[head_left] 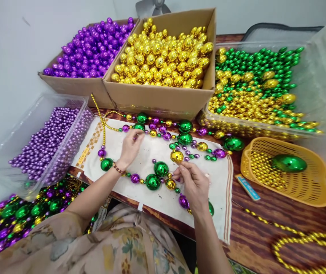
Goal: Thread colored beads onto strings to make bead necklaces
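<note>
My left hand (130, 146) reaches over the white cloth (151, 190) and pinches a purple bead among the loose beads. My right hand (193, 184) pinches the thin thread just below a large gold bead (177, 156) that hangs on it. A strand of green, purple and gold beads (157, 175) curls over the cloth between both hands. More large green beads (185, 132) lie at the cloth's far edge.
At the back stand a cardboard box of purple beads (91, 47), a box of gold beads (163, 57) and a clear tray of green and gold beads (260, 91). A clear tray of lilac beads (45, 144) sits left. An orange basket (291, 171) sits right. Finished strands (17, 217) pile lower left.
</note>
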A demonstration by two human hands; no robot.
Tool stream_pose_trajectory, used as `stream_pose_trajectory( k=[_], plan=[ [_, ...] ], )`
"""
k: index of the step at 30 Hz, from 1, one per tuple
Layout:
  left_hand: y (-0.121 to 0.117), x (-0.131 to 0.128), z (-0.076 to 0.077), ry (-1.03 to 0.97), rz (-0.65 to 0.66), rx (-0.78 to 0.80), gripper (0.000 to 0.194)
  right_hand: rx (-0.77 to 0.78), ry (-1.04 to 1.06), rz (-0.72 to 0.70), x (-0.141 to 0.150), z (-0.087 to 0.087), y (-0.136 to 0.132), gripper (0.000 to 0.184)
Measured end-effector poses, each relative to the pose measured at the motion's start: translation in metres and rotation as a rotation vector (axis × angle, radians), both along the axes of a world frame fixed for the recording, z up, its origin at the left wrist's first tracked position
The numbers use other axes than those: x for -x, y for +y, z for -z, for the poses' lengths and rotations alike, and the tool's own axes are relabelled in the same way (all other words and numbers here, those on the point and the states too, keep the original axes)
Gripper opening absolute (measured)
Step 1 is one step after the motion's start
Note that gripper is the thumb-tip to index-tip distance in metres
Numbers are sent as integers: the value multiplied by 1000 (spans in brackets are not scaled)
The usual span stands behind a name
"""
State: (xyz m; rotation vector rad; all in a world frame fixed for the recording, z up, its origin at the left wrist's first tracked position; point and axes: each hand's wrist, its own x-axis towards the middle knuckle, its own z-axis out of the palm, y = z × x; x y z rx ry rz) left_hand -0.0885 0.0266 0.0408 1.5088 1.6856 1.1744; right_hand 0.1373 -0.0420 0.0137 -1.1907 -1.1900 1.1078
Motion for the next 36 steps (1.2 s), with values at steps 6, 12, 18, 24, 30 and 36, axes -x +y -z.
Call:
stream_pose_trajectory(
  k=[6, 12, 18, 24, 30, 36],
  plan=[
    [18, 38, 18, 630, -11, 257, 30, -1, 35, 0, -2, 4, -3, 14],
    [12, 23, 8, 169, -62, 175, 19, 11, 5, 8, -4, 4, -5, 15],
    [10, -1, -30, -910, 152, 286, 25, -20, -56, -37, -4, -2, -8, 15],
    [23, -27, -52, -1305, 122, 432, 15, -68, -105, -86, -8, -9, -15, 14],
    [27, -37, -58, -1379, 92, 511, 20, -82, -141, -61, -10, -13, -18, 14],
    [27, -40, -58, -1364, 116, 495, 20, -58, -125, -33, -8, -14, -19, 15]
  ],
)
